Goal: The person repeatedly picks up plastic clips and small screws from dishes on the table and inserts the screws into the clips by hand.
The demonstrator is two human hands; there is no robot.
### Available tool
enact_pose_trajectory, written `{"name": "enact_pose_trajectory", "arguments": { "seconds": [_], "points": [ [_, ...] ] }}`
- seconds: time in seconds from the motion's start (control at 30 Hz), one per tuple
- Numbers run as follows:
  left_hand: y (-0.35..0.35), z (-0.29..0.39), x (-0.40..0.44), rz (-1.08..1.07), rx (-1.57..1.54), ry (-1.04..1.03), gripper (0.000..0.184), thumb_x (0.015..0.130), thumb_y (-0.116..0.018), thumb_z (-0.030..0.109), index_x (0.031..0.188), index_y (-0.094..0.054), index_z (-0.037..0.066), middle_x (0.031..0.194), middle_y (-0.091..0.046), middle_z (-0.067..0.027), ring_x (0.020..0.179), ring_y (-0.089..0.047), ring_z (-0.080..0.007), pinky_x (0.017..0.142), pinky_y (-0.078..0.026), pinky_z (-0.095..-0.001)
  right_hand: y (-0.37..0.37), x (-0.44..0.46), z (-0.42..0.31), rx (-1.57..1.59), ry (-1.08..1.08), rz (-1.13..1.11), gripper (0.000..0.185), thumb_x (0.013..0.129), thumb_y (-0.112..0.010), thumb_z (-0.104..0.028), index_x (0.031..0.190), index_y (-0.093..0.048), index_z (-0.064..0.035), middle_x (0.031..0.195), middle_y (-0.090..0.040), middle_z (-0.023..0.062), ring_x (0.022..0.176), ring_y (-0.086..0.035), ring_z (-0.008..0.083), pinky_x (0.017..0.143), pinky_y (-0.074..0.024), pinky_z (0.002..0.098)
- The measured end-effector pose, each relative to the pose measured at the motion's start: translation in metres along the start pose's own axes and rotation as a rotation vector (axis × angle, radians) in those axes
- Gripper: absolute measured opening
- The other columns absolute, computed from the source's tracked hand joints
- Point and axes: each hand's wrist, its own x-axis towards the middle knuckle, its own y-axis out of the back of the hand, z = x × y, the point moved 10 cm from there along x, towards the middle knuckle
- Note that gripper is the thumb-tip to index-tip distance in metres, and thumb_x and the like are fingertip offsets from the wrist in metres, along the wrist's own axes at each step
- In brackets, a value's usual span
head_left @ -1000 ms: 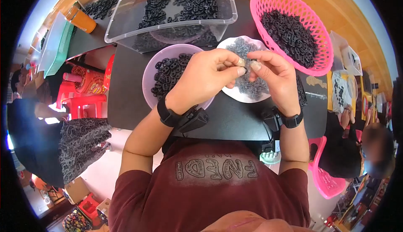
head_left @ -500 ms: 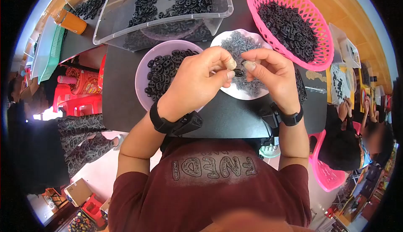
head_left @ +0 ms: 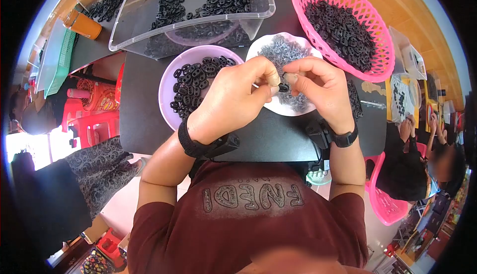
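Observation:
My left hand (head_left: 238, 93) is closed in a pinch on a small black plastic piece (head_left: 283, 88), which looks like the two-holed pieces in the bowl below. Close beside it, my right hand (head_left: 320, 85) has thumb and forefinger drawn together at the piece's upper edge; whatever sits between those fingertips is too small to name. Both hands are above a white scalloped dish (head_left: 258, 50) of small greyish, clear-looking parts (head_left: 283, 50). Under my left wrist stands a lilac bowl (head_left: 166, 83) with many black two-holed pieces (head_left: 191, 83).
A clear plastic bin (head_left: 194, 23) of black pieces stands at the back left. The pink lattice basket (head_left: 385, 50) at the back right holds more. Black pieces also lie on the dark table (head_left: 268, 142) by my right wrist. People sit or stand at both sides.
My fingertips stay together over the dish, with a slight shift of the right fingers on the piece. At the left, the person in patterned trousers has moved. Containers stand where they were.

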Motion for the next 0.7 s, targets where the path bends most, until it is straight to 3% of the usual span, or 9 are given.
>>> {"name": "enact_pose_trajectory", "arguments": {
  "seconds": [0.7],
  "points": [
    [0.0019, 0.0084, -0.0010, 0.009, 0.182, -0.064, 0.009, 0.083, -0.061, -0.006, 0.087, -0.056, 0.000, 0.084, -0.067, -0.0080, 0.074, -0.067, -0.0135, 0.068, -0.054, -0.0273, -0.0022, 0.0001, 0.0003, -0.058, 0.013, -0.021, 0.014, 0.086, -0.067, 0.001, 0.100, -0.070, 0.0023, 0.088, -0.066, 0.0024, 0.070, -0.060, 0.0058, 0.062, -0.0478, 0.0208]
  ]
}}
